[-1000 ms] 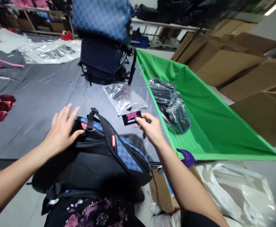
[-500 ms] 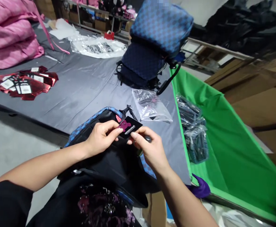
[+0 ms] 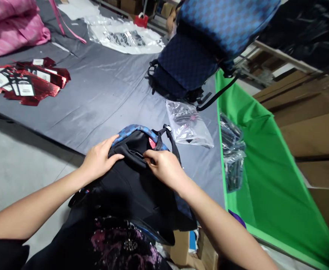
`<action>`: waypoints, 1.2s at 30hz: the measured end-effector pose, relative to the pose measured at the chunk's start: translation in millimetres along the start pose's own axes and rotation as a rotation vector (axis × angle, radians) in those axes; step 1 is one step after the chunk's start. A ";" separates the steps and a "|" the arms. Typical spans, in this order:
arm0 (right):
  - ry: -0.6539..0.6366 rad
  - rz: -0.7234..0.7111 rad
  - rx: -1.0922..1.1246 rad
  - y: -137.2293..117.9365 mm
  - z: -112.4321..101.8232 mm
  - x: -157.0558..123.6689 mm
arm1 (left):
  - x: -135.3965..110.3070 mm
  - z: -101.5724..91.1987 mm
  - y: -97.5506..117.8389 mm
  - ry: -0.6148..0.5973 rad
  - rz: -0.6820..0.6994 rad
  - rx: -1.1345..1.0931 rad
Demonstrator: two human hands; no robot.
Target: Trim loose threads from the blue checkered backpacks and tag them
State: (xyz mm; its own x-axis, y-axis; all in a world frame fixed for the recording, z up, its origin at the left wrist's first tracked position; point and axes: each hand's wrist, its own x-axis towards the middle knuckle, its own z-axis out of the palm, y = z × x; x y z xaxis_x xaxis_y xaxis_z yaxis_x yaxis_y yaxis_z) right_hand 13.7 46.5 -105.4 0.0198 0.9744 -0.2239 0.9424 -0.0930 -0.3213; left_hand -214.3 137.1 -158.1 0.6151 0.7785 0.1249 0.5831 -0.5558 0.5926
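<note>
An open backpack (image 3: pixel 153 195), black inside with a blue checkered rim, lies at the near table edge against my body. My left hand (image 3: pixel 101 157) grips its left rim, fingers over the checkered edge and thumb along a black inner pocket. My right hand (image 3: pixel 166 167) is closed at that pocket's mouth, fingertips pinched and partly inside. What it pinches is hidden; the black card is no longer plainly visible. A small red tag (image 3: pixel 152 143) shows by the backpack's strap (image 3: pixel 172 140).
A clear plastic bag (image 3: pixel 191 125) lies beyond the backpack, before a standing blue checkered backpack (image 3: pixel 184 67). Red foil pieces with tags (image 3: pixel 26 84) and pink fabric bags (image 3: pixel 12 28) are on the left. A green-lined bin (image 3: pixel 265 180) holds wrapped packs (image 3: pixel 233 161) on the right.
The black card with the pink bear has left view from between my hands. My left hand moved left onto the backpack's rim; my right hand went down to the inner pocket.
</note>
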 end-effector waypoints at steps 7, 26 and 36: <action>-0.149 -0.036 -0.231 -17.1 10.4 21.0 | 2.5 5.7 -10.2 0.059 0.060 0.023; 0.055 -0.208 -0.020 -48.0 2.1 52.0 | 2.3 -3.1 -6.5 0.038 0.035 0.013; 0.021 -0.339 -0.144 -43.2 -8.7 30.8 | -10.8 -10.1 -0.2 0.018 0.010 -0.005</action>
State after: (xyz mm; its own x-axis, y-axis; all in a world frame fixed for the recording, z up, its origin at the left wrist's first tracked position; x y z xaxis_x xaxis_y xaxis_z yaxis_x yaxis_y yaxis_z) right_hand -23.5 82.2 -90.4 -0.2961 0.9491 -0.1071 0.9339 0.2642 -0.2409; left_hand -226.4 131.8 -151.6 0.6110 0.7782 0.1450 0.5742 -0.5618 0.5955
